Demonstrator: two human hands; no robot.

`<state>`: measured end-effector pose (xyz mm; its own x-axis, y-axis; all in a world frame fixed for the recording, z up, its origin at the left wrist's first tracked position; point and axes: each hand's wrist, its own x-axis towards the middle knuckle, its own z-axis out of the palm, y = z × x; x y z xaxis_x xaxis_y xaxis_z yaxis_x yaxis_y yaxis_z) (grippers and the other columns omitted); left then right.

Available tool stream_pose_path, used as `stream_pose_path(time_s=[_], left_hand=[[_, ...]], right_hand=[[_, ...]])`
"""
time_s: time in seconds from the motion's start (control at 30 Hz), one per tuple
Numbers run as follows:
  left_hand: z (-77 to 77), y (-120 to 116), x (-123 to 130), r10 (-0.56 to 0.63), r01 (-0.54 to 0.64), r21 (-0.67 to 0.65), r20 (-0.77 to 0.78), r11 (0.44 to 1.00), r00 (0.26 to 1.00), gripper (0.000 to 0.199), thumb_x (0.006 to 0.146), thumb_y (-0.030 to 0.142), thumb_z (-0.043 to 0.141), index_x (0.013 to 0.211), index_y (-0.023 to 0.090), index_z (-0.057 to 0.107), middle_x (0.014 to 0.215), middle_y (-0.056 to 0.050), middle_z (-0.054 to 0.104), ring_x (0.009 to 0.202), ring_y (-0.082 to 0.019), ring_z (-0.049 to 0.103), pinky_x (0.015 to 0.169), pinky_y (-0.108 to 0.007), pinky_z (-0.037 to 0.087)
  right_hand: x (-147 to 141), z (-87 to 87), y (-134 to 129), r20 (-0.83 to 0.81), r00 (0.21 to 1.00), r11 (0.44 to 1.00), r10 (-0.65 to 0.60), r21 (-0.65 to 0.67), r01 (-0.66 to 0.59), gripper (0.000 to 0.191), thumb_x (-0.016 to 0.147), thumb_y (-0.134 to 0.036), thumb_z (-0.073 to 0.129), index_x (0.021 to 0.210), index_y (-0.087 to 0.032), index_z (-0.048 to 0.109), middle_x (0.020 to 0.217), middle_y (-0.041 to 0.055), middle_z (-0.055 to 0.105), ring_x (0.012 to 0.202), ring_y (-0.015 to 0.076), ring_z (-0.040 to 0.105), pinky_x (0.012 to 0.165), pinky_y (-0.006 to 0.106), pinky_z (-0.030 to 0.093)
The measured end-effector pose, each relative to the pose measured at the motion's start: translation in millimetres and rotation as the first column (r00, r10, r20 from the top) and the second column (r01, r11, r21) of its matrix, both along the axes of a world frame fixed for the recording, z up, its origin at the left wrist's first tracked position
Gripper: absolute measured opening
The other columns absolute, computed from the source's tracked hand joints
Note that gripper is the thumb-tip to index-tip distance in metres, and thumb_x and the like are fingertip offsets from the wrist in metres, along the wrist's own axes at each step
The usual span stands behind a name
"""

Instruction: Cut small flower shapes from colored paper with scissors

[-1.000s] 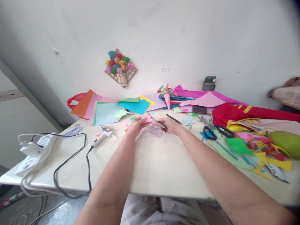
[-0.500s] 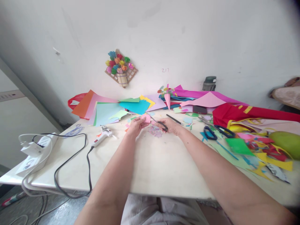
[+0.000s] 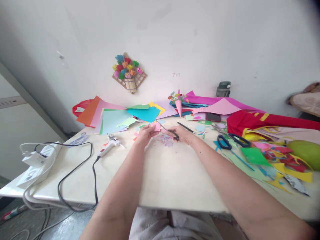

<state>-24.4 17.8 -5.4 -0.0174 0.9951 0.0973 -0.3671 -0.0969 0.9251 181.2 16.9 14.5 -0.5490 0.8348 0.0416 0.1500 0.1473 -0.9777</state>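
A small piece of pink paper (image 3: 157, 126) is pinched between the thumb and fingers of my left hand (image 3: 147, 134). My right hand (image 3: 182, 134) grips a pair of scissors (image 3: 174, 134) by its dark handles. The blades point left and reach the right side of the pink paper; whether they touch it is hard to tell. Under the scissors lie pale paper scraps (image 3: 167, 140) on the table. A black pen (image 3: 186, 127) rests just behind my right hand.
On the left are a glue gun (image 3: 108, 148), its looping black cord and a white power strip (image 3: 40, 163). Coloured paper sheets (image 3: 117, 120) line the wall side. To the right lie blue-handled scissors (image 3: 233, 140), scraps, red cloth (image 3: 250, 123) and a green mango-like fruit (image 3: 305, 153).
The scissor blades have shifted very slightly against the pink paper. Both hands stay in almost the same place, and everything else is still.
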Motion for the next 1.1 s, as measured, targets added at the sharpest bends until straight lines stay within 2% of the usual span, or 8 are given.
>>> stream_pose_path(time_s=[0.17,0.4,0.67,0.8,1.1], left_hand=[[-1.1,1.6,-1.5,0.015,-0.015,-0.009,0.003,1.0,1.0,0.02,0.069,0.023,0.078,0.075,0.011,0.064,0.072,-0.006,0.07,0.069,-0.017,0.069,0.072,-0.03,0.058],[-2.5,2.3,-2.4,0.037,-0.037,-0.024,-0.001,0.999,0.999,0.02,0.072,0.024,0.077,0.079,0.012,0.064,0.076,-0.007,0.071,0.076,-0.019,0.071,0.079,-0.034,0.058],[0.2,-0.9,-0.7,-0.017,0.017,-0.008,-0.009,1.0,1.0,0.016,0.073,0.022,0.076,0.077,0.012,0.064,0.077,-0.007,0.072,0.074,-0.018,0.07,0.073,-0.029,0.059],[1.5,-3.0,0.8,-0.042,0.041,-0.016,-0.014,0.999,0.999,0.018,0.073,0.023,0.078,0.076,0.012,0.064,0.076,-0.006,0.071,0.074,-0.019,0.071,0.075,-0.031,0.058],[2.8,-4.0,2.5,-0.027,0.027,-0.027,-0.012,0.999,1.0,0.013,0.075,0.021,0.074,0.077,0.011,0.066,0.077,-0.008,0.072,0.074,-0.019,0.071,0.072,-0.029,0.059]], right_hand=[[-0.6,2.0,-1.8,-0.008,1.0,1.0,-0.007,-0.012,0.006,0.027,0.073,-0.036,0.073,0.075,-0.012,0.062,0.041,-0.0069,0.044,0.036,0.007,0.039,0.037,0.02,0.03],[-1.8,1.8,-1.1,-0.015,1.0,0.999,0.002,-0.039,-0.003,0.024,0.073,-0.034,0.073,0.072,-0.013,0.06,0.04,-0.0069,0.044,0.034,0.0072,0.038,0.034,0.02,0.029],[-1.7,-3.9,3.1,-0.057,0.998,0.998,0.037,-0.051,-0.04,0.026,0.074,-0.032,0.072,0.064,-0.015,0.056,0.04,-0.0054,0.047,0.033,0.0061,0.038,0.033,0.019,0.031],[-2.5,-5.6,4.0,-0.064,0.998,0.997,0.024,-0.073,-0.029,0.03,0.074,-0.035,0.073,0.062,-0.015,0.053,0.041,-0.0055,0.046,0.033,0.0061,0.039,0.032,0.019,0.031],[-3.5,-0.9,0.0,-0.045,0.999,0.999,0.01,-0.044,-0.012,0.028,0.075,-0.034,0.072,0.063,-0.015,0.055,0.04,-0.0052,0.046,0.033,0.0068,0.039,0.033,0.02,0.031]])
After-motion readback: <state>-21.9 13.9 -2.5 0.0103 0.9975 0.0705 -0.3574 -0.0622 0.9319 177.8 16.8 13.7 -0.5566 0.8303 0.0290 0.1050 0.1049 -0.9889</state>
